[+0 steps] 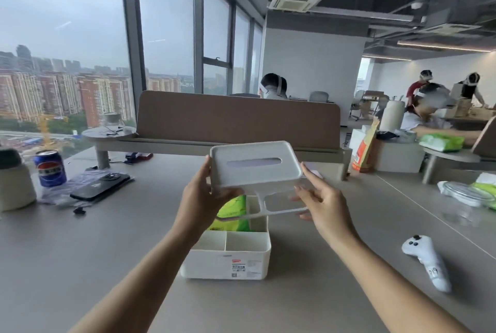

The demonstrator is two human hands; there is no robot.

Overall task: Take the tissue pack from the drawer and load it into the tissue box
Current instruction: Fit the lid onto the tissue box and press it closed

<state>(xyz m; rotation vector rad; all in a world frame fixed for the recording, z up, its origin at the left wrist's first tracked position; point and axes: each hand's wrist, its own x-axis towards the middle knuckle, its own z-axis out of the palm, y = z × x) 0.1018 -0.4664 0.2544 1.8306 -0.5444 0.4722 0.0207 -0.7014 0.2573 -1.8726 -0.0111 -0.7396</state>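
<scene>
The lid (pixel 256 164) is lifted clear above the white box (pixel 228 257), so its top is open, with bare worktop (pixel 107 252) left and a white controller (pixel 426 260) right.

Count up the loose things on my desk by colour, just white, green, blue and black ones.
White: 3, the slotted plastic lid, the divided plastic box, the handheld controller
Green: 1, the tissue pack in the box
Blue: 1, the soda can
Black: 1, the phone
Total: 6
</scene>
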